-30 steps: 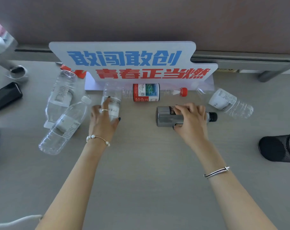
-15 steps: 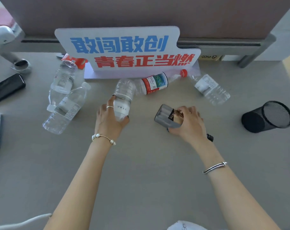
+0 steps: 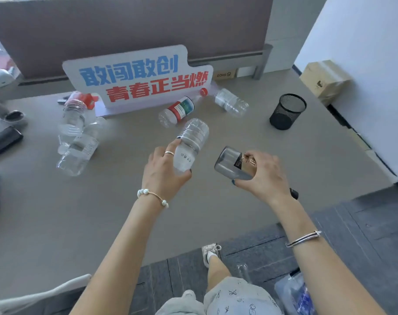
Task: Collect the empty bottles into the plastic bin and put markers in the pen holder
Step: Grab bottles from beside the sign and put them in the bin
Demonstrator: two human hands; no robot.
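I hold a clear ribbed bottle (image 3: 191, 142) with a white label, base tilted away from me, and a smoky grey bottle (image 3: 233, 163) with a black-and-gold label and black cap. On the desk lie a red-labelled bottle (image 3: 178, 110), 1 clear bottle (image 3: 231, 103) and 2 clear bottles (image 3: 76, 137). The black mesh pen holder (image 3: 287, 111) stands upright.

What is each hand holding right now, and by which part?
The left hand grips a clear bottle around its labelled lower body. The right hand grips a grey bottle around its labelled middle.

Slogan sign (image 3: 139, 79), cardboard box (image 3: 325, 78), perhaps a phone (image 3: 3, 142).
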